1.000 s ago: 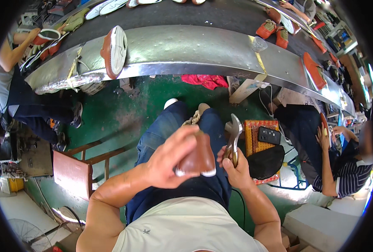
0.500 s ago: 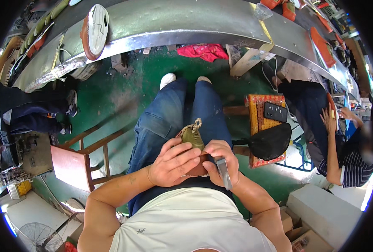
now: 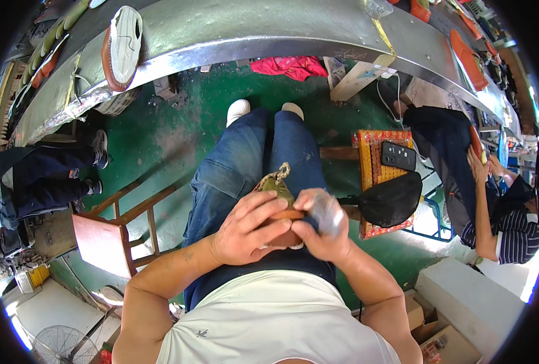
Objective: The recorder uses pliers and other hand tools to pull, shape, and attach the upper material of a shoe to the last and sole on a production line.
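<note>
Over my lap is a shoe on an olive-green last (image 3: 279,193), with a twisted cord loop at its far end and a reddish-brown sole edge (image 3: 289,214). My left hand (image 3: 250,227) is closed round it from the left, fingers across its side. My right hand (image 3: 325,235) pinches at the sole edge from the right, thumb and fingertips beside the brown strip. In that hand is a shiny metal hand tool (image 3: 328,217), smeared by motion, so its kind cannot be made out. The palms hide much of the shoe's near part.
A metal workbench (image 3: 263,30) curves ahead, with a pale shoe (image 3: 124,48) on its edge. Right of my legs, a bead-covered seat (image 3: 372,182) holds a phone (image 3: 398,156) and black pouch (image 3: 390,203). A wooden stool (image 3: 105,242) stands left; co-workers are at both sides.
The metal tool in my right hand has swung from a sharp, downward-pointing pose to a blur higher up. More of the brown sole edge shows between my hands. The view has shifted slightly.
</note>
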### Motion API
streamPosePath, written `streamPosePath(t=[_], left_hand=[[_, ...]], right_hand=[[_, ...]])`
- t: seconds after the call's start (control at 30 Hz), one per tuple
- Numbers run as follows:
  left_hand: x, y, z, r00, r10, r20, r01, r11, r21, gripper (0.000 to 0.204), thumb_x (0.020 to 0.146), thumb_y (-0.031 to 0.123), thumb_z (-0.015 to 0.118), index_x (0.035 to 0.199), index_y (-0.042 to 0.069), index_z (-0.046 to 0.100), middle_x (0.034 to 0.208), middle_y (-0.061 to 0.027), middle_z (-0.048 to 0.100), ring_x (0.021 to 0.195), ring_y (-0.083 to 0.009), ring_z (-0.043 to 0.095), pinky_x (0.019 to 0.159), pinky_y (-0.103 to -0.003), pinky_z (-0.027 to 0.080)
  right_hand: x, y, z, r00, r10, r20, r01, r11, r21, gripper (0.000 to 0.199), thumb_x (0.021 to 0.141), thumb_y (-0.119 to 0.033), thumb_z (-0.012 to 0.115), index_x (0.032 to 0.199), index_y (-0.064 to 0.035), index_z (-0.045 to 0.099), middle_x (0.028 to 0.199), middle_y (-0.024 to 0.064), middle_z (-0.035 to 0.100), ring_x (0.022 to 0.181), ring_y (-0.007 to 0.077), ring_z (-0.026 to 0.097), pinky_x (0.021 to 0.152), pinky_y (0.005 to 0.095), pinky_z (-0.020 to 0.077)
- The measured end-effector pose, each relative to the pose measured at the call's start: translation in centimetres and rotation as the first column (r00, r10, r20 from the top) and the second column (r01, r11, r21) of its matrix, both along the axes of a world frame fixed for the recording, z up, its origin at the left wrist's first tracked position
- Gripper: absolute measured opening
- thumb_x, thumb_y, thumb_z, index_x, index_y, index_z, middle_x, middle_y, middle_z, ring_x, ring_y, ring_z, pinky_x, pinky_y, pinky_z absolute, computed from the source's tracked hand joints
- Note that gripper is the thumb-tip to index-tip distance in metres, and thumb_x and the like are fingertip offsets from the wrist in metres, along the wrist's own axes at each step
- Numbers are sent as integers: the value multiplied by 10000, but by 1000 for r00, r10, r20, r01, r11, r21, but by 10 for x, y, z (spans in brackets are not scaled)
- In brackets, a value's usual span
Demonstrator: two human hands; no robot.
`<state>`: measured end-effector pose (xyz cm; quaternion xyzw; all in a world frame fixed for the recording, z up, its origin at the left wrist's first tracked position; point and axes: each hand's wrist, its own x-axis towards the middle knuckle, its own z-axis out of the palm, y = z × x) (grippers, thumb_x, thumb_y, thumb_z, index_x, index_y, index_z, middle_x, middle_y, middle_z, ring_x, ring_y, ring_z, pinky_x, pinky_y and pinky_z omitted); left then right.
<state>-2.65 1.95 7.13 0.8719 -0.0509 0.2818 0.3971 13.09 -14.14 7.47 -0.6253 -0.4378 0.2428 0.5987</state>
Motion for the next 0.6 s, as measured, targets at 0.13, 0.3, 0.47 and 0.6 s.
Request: streamPosePath(t=[0.13,0.3,0.47,0.6], left_hand=[[20,10,-7,999,37,-14,-38,989,-140,809,697,127,910,1418,122,542,1516,-228,423,1379,-473,443,1093,-538,444],[36,25,-7,997,-19,-70,9,990,-139,926,780,173,883,1546,83,370,1615,-285,249,1471,-479,343,1157,-505,386],[41,45,-2,990,-90,-112,63,971,-230,812,837,167,828,1519,57,403,1578,-260,318,1426,-456,414,1147,-477,402],[54,59,7,984,28,-173,-66,973,-222,719,872,142,784,1491,38,432,1509,-236,407,1383,-414,456,1147,-453,392]], right_hand=[[38,28,4,853,-44,-519,-90,969,-230,513,847,-210,849,1199,-25,523,1030,36,594,933,108,571,841,267,489],[46,48,6,928,-81,-364,-1,976,-220,463,893,-292,803,1179,-28,553,988,32,632,892,104,591,811,285,506],[42,63,4,982,-135,-135,109,977,-182,388,970,-343,691,1154,-18,588,937,106,688,839,197,672,789,347,532],[44,52,3,960,-239,143,273,910,-311,363,1003,-321,618,1189,-11,584,953,201,701,892,342,709,803,409,536]])
